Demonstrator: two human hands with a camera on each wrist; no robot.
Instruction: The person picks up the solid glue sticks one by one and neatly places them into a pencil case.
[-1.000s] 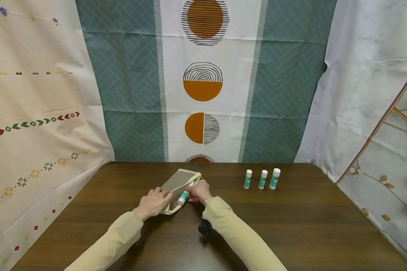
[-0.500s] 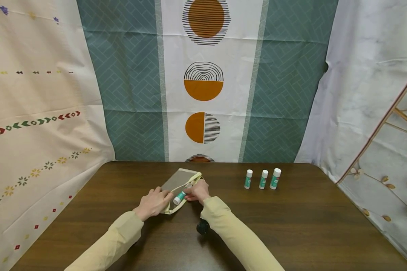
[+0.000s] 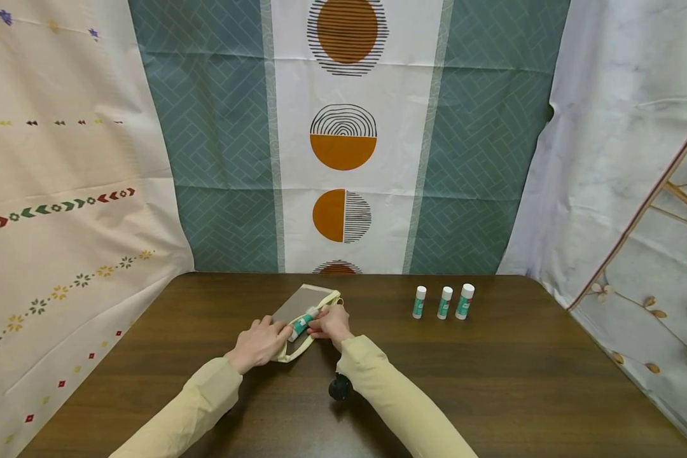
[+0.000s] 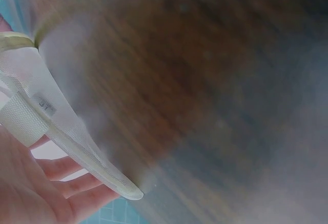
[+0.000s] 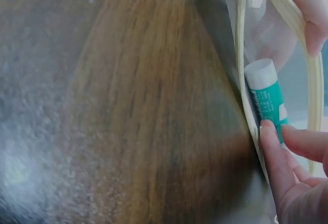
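A mesh zip pouch (image 3: 299,300) with pale yellow edging lies at a slant on the table, its mouth facing me. My left hand (image 3: 259,345) grips the near left part of its opening; in the left wrist view that hand's fingers (image 4: 84,190) lie behind the edge. Between thumb and fingertips my right hand (image 3: 332,324) pinches a green glue stick (image 5: 269,98) with a white cap, which lies tilted within the pouch's mouth. The left fingertips partly cover the glue stick's near end in the head view.
Three more glue sticks, a left one (image 3: 419,303), a middle one (image 3: 444,304) and a larger right one (image 3: 465,302), stand upright toward the back right of the brown wooden table (image 3: 492,381). Patterned cloths (image 3: 217,159) hang behind and at both sides.
My right hand has moved slightly left with the glue stick, which has gone from the pouch's near edge further inside the opening. The left hand and pouch stay in place.
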